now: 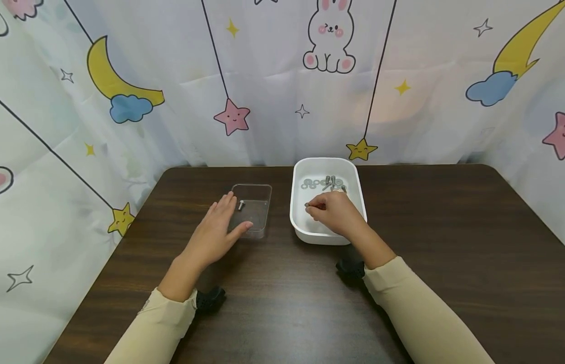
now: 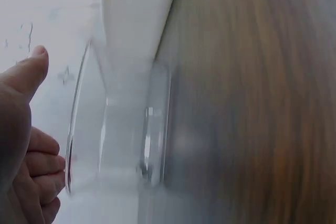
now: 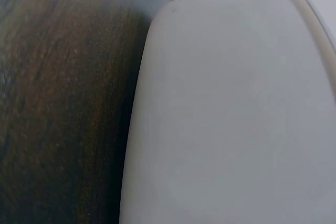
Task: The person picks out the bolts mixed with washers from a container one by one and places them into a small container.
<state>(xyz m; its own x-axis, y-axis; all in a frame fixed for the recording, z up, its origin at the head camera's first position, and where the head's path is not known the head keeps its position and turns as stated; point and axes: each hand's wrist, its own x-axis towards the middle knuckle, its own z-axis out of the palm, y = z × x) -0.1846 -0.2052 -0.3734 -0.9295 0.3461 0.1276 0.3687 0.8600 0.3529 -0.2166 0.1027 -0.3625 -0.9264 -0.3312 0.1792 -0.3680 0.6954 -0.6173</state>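
My left hand (image 1: pixel 214 230) lies with its fingers straight and thumb spread along the left side of a clear plastic box (image 1: pixel 262 222). Inside that box is a single small metal bolt (image 1: pixel 241 205). My right hand (image 1: pixel 334 211) reaches over the white tray (image 1: pixel 298 222), thumb and finger pinching a small metal piece (image 1: pixel 307 205) whose kind is mostly hidden. Several grey washers (image 1: pixel 308 183) and some bolts (image 1: pixel 332 181) lie at the far end of the tray. In the right wrist view the outer wall of the tray (image 3: pixel 231 103) hides the right hand.
Both containers stand on a dark wooden table (image 1: pixel 273 303), the clear box left of the white tray with a narrow gap between. Behind the table's far edge hangs a white curtain (image 1: pixel 273 60) with printed stars, moons and a rabbit. Black wrist straps (image 1: pixel 211 299) show at both cuffs.
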